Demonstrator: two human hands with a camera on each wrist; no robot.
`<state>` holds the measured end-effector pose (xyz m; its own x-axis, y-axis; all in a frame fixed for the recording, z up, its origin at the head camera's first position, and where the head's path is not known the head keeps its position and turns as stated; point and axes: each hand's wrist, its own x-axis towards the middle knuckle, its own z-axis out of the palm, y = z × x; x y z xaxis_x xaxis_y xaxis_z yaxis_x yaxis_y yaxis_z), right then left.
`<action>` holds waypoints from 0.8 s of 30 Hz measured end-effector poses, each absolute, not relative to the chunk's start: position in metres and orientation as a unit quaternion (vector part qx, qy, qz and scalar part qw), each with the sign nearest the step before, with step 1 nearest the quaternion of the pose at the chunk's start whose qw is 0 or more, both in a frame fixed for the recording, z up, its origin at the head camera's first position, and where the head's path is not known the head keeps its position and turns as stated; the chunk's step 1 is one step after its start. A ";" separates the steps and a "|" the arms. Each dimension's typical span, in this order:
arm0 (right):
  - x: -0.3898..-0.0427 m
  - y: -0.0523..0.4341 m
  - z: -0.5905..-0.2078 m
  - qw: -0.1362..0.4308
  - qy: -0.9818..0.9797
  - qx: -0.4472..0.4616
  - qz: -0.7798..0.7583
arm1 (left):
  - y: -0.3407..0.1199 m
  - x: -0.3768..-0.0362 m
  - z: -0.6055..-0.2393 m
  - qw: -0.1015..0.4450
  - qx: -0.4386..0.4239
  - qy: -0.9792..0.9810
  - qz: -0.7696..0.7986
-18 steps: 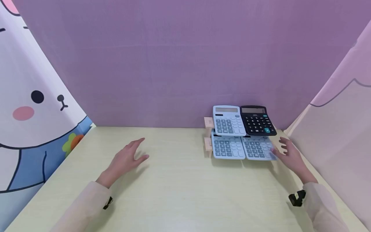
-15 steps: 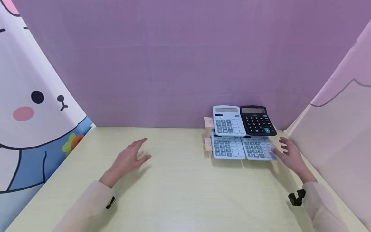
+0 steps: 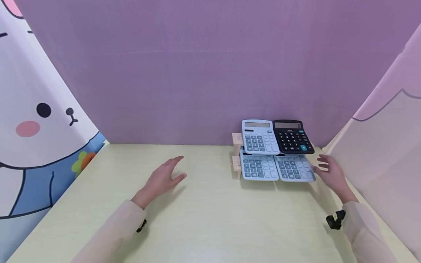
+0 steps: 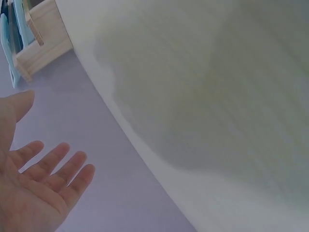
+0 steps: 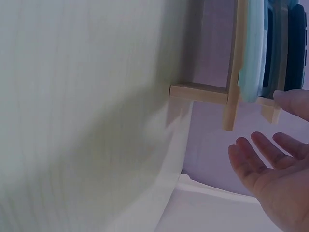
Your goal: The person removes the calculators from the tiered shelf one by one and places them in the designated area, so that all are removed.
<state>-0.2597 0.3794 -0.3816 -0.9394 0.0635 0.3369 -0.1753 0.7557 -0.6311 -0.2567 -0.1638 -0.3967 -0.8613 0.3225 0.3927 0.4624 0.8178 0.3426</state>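
A two-tier wooden rack (image 3: pixel 237 139) stands toward the back right of the table. On its upper tier lie a light blue calculator (image 3: pixel 260 136) and, to the right, a black calculator (image 3: pixel 292 137). The lower tier bears two more light blue calculators, one on the left (image 3: pixel 259 168) and one on the right (image 3: pixel 293 169). My right hand (image 3: pixel 333 178) is beside the rack, its thumb tip right at the lower right calculator's edge and its fingers spread. Over the table to the left of the rack, my left hand (image 3: pixel 158 182) holds nothing, thumb and fingers apart.
A purple backdrop (image 3: pixel 164 73) rises behind the pale wooden table (image 3: pixel 210 219). A cartoon-printed cloth (image 3: pixel 42 146) borders the left side, and a pinkish cloth (image 3: pixel 385 153) closes off the right, close to my right arm.
My left hand has moved right across the table, toward the rack. My right hand has shifted slightly right. The calculators stay in place.
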 end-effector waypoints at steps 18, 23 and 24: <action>-0.266 0.390 -0.390 0.181 -0.915 0.001 0.361 | -0.118 -0.274 -0.402 0.139 -0.228 -0.918 -0.294; -0.268 0.389 -0.391 0.162 -0.914 -0.016 0.372 | -0.108 -0.278 -0.399 0.118 -0.225 -0.914 -0.316; -0.269 0.389 -0.391 0.158 -0.913 -0.019 0.375 | -0.106 -0.278 -0.398 0.114 -0.224 -0.913 -0.321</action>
<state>-0.2690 0.3894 -0.3913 -0.9495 0.1526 0.2741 -0.0838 0.7186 -0.6904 -0.2782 -0.1064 -0.3980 -0.8737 0.3352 0.3526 0.4822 0.6934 0.5354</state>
